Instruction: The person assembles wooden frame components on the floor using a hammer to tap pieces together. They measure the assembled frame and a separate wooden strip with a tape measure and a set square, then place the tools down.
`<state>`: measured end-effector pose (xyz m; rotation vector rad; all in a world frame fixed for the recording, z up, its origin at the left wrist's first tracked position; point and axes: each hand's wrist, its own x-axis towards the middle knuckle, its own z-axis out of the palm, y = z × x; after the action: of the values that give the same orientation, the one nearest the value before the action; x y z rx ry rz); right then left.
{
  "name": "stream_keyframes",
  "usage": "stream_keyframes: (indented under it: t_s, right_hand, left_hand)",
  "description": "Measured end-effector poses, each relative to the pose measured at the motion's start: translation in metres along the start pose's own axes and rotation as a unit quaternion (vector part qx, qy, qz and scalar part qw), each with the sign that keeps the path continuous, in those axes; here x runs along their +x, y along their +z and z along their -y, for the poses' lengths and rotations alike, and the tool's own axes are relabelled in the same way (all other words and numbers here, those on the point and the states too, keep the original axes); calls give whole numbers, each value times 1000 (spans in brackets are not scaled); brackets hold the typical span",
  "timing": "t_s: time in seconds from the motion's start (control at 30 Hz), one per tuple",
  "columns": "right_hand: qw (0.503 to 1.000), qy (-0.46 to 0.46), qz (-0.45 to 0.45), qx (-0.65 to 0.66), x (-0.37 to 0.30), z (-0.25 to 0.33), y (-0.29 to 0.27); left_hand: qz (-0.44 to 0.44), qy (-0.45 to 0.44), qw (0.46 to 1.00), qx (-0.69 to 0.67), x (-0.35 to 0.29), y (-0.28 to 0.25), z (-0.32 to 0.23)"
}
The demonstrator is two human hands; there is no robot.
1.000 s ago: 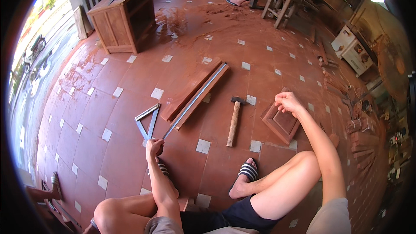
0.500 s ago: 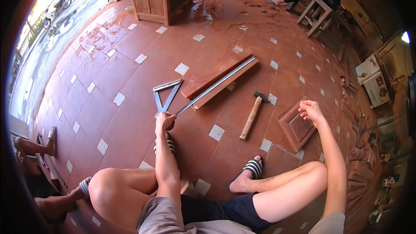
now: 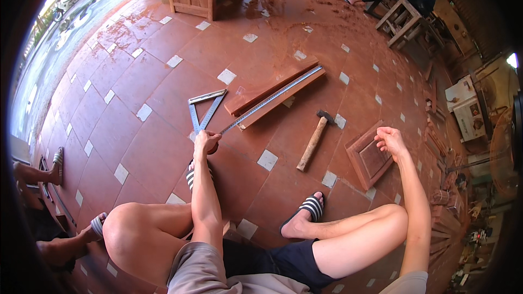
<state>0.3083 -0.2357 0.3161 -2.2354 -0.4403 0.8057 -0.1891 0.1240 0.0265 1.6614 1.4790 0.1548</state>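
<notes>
Left hand [image 3: 206, 140] grips tape [image 3: 280, 95], extended along boards [image 3: 269, 87]; square [image 3: 212, 111] meets hand. Right hand [image 3: 390, 140] half-open near panel [image 3: 368, 158], right of hammer [image 3: 313, 144].

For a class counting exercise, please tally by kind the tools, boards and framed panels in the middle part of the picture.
Measuring tape: 1
Triangular square: 1
Hammer: 1
Wooden boards: 2
Framed panel: 1
Total: 6

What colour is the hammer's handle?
The hammer's handle is light brown, best seen in the head view.
</notes>
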Motion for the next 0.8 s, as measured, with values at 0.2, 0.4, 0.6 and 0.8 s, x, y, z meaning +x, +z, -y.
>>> stream_keyframes:
  t_s: [0.2, 0.4, 0.6, 0.8]
  right_hand:
    - [1000, 2, -2, -4, 2, -2, 1]
    - [1000, 8, -12, -22, 3, -3, 0]
    - [999, 5, -10, -30, 0, -5, -4]
    - [999, 7, -13, -37, 1, -10, -5]
  left_hand:
    - [-12, 44, 997, -56, 14, 10, 4]
    - [-65, 75, 993, -57, 41, 12, -5]
    - [-48, 46, 998, -19, 50, 1, -8]
    - [-48, 23, 998, 16, 48, -10, -7]
